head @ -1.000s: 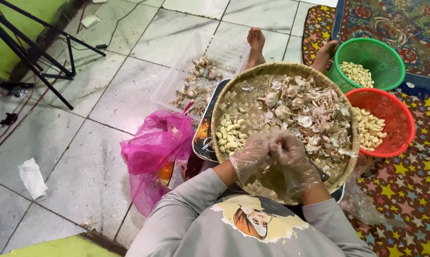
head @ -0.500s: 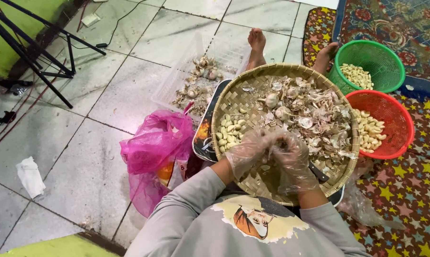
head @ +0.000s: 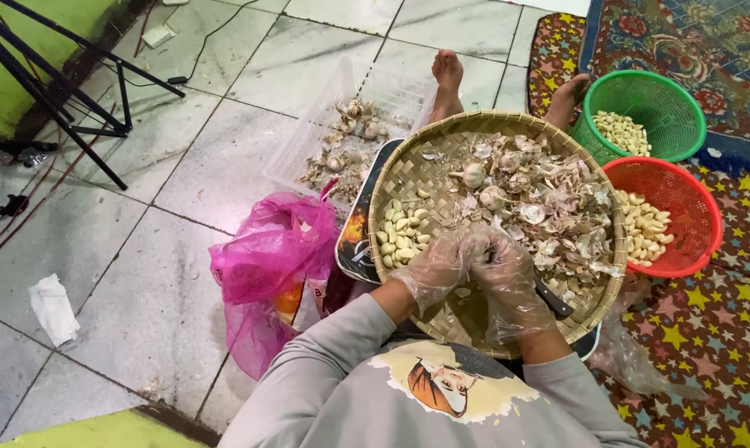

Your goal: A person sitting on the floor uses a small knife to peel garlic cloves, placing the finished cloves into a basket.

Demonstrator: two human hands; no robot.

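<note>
head view: knife [head: 555,299] blade points lower right

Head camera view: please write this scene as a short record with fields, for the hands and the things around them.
left hand: in a clear plastic glove, meets the other hand over the tray
right hand: gloved, a dark knife beside it
woven tray: round, holds garlic skins and peeled cloves
red basket: cloves inside
green basket: cloves inside
pink bag: on tiled floor

gloved left hand [head: 437,270] touching right hand [head: 507,278] | over woven tray [head: 408,178] | garlic skins [head: 557,207]
</note>
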